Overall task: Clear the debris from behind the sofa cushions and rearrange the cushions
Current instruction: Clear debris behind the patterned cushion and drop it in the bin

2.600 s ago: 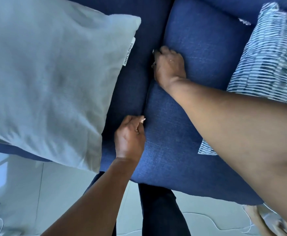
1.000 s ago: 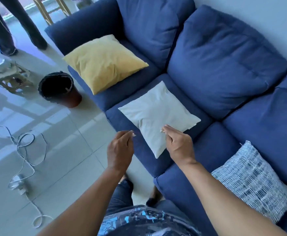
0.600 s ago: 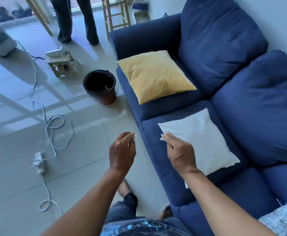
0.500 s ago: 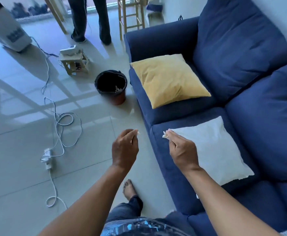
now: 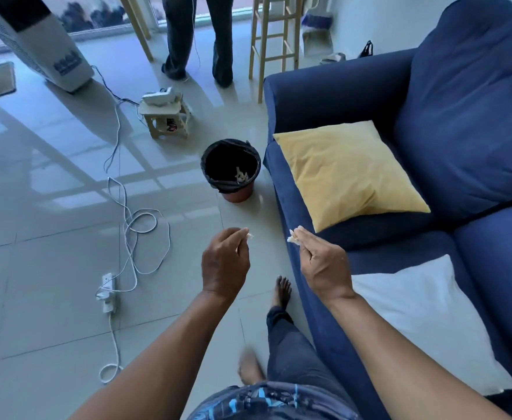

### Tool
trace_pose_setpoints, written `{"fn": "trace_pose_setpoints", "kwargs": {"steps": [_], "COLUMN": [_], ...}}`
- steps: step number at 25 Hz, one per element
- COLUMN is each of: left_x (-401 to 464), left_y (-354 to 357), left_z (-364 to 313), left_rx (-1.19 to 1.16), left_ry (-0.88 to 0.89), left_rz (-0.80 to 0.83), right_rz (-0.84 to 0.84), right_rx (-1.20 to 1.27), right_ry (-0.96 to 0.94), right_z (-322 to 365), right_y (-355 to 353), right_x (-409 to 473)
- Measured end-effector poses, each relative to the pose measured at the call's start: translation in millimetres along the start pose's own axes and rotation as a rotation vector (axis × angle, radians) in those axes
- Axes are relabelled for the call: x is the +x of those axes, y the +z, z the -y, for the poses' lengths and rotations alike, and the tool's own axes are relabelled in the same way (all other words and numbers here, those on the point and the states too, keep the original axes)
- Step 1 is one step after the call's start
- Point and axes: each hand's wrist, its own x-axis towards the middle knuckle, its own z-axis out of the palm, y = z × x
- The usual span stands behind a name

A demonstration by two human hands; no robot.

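Our left hand [image 5: 226, 265] and right hand [image 5: 321, 265] each pinch a pale scrap [image 5: 292, 238] over grey floor tiles [image 5: 51, 268]; bin [image 5: 231, 168] mid-frame, blue sofa [image 5: 476, 116] right

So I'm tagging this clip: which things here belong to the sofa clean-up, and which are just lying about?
Belongs to the job:
left hand pinching a scrap
right hand pinching a scrap
bin
sofa
yellow cushion
white cushion

Just lying about:
power strip
cable
small stool
tall stool

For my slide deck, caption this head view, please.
Both hands pinch sofa crumbs, heading for the bin.
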Motion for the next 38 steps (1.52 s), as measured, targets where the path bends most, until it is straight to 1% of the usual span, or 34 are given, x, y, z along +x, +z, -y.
{"fn": "trace_pose_setpoints", "kwargs": {"steps": [3, 6, 8, 10, 12, 15, 18, 21, 24, 26, 29, 33, 38], "left_x": [48.3, 98.6, 134.2, 163.9, 191.2, 225.2, 267.5, 313.8, 366.4, 396.2, 423.6, 448.9, 464.5], "left_y": [5.7, 9.8, 13.6, 16.3, 21.5, 25.1, 30.0, 37.8, 49.4, 60.5, 76.5, 123.4, 216.6], "left_z": [8.9, 10.4, 12.6, 12.1, 14.5, 27.6, 54.8, 84.2, 111.6, 132.6, 160.1, 208.3, 283.6], "left_rx": [0.019, 0.047, 0.064, 0.057, 0.057, 0.057, 0.05, 0.046, 0.036, 0.032, 0.046, 0.057, 0.079], "left_ry": [-0.038, -0.027, -0.051, -0.061, -0.083, -0.101, -0.12, -0.128, -0.115, -0.122, -0.133, -0.213, -0.312], "left_rz": [0.004, 0.026, -0.004, -0.027, -0.034, -0.029, 0.009, 0.029, 0.038, 0.082, 0.159, 0.247, 0.294], "right_rz": [0.007, 0.048, 0.085, 0.109, 0.12, 0.128, 0.123, 0.124, 0.172, 0.186, 0.223, 0.307, 0.438], "right_rx": [0.012, 0.036, 0.043, 0.049, 0.04, 0.033, 0.014, -0.016, -0.029, -0.054, -0.079, -0.065, -0.095], "right_ry": [-0.027, -0.013, -0.041, -0.109, -0.118, -0.131, -0.158, -0.114, -0.073, -0.053, 0.04, 0.172, 0.249], "right_z": [-4.4, -3.9, -3.0, -2.7, -2.1, 0.8, 4.5, 8.7, 11.9, 10.0, 7.0, -29.1, -100.5], "right_y": [21.2, 36.1, 43.5, 49.2, 56.9, 74.3, 101.7, 126.7, 154.9, 180.8, 216.2, 282.4, 398.6], "right_x": [59.6, 118.6, 154.8, 189.1, 223.5, 261.4, 305.2, 339.0, 380.8, 409.7, 439.9, 462.6, 488.8]}}
